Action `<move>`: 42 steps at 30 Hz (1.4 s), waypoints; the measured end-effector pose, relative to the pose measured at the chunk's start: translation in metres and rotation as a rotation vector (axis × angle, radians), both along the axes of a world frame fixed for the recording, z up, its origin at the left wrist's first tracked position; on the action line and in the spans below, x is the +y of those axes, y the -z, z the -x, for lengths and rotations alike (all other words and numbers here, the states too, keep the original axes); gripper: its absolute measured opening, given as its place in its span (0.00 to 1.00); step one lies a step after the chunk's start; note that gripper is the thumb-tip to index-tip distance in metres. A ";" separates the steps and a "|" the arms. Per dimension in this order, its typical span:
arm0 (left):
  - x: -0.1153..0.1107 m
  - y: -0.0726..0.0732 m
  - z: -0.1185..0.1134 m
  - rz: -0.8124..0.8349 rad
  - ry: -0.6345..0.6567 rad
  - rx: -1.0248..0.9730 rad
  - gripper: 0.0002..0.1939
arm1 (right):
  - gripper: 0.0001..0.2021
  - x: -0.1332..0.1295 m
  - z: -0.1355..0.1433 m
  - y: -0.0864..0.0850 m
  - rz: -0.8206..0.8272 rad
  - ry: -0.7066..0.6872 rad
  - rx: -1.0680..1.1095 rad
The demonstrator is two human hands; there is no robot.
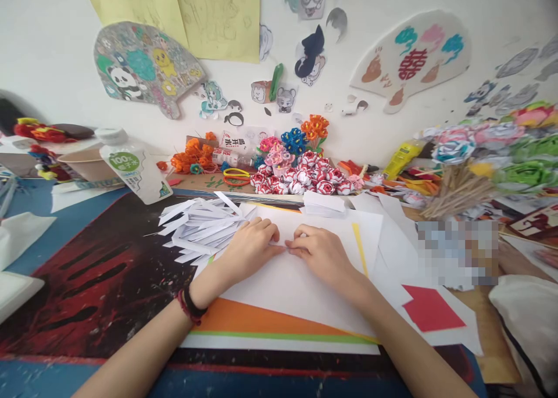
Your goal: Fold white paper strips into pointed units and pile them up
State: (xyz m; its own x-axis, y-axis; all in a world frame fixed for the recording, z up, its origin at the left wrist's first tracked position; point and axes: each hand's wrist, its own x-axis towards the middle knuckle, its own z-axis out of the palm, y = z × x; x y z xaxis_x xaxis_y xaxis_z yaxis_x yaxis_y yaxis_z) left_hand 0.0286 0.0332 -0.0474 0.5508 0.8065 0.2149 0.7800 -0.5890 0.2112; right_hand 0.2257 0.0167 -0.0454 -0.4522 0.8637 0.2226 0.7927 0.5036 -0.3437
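Observation:
My left hand [253, 244] and my right hand [323, 251] meet over a stack of paper, fingertips almost touching. Both are closed in a pinch on a small white paper strip [281, 243], mostly hidden by the fingers. Under them lies a large white sheet [300, 293], with an orange sheet [253, 318] and a green edge showing below it. A heap of folded white paper strips [198, 226] lies just left of my left hand. Beyond my right hand sits a small pile of white paper slips [323, 205].
A white bottle [133, 165] leans at the back left. Red-and-white paper roses [305, 174] stand along the wall, near a yellow bottle [401, 160]. At right are paper flowers on sticks [457, 183] and a red paper piece [433, 309]. A dark painted board [100, 270] lies left.

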 end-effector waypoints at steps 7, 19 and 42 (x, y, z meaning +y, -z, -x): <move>0.003 0.002 -0.004 0.016 -0.038 -0.026 0.03 | 0.03 0.001 0.001 0.003 0.005 0.019 0.058; -0.002 -0.008 0.005 -0.194 0.175 0.140 0.08 | 0.07 0.001 -0.005 -0.002 -0.056 -0.106 0.008; -0.011 -0.006 0.004 -0.164 0.174 0.023 0.12 | 0.05 0.000 -0.007 -0.006 -0.029 -0.130 0.128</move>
State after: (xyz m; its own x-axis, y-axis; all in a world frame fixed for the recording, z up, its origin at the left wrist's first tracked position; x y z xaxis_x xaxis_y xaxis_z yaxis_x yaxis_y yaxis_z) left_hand 0.0248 0.0225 -0.0416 0.6848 0.6543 0.3208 0.6672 -0.7400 0.0850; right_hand 0.2327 0.0170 -0.0391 -0.5259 0.7922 0.3097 0.6711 0.6101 -0.4211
